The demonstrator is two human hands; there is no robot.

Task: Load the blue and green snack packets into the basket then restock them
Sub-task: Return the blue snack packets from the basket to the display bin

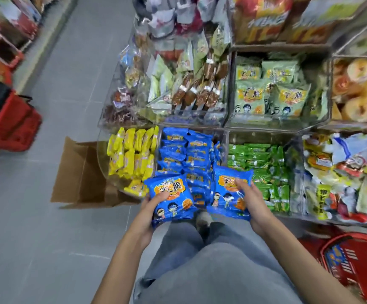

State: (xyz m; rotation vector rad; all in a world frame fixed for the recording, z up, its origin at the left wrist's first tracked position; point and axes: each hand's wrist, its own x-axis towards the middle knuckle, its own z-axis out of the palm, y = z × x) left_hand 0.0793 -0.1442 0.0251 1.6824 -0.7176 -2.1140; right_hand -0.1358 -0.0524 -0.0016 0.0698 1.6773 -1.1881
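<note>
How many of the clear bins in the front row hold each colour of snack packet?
yellow snack packets: 1 bin
blue snack packets: 1 bin
green snack packets: 1 bin
mixed snack packets: 1 bin
Total: 4 bins in view

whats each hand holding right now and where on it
The left hand grips one blue plastic snack packet by its lower left edge; the right hand grips a second blue plastic snack packet by its right edge.
</note>
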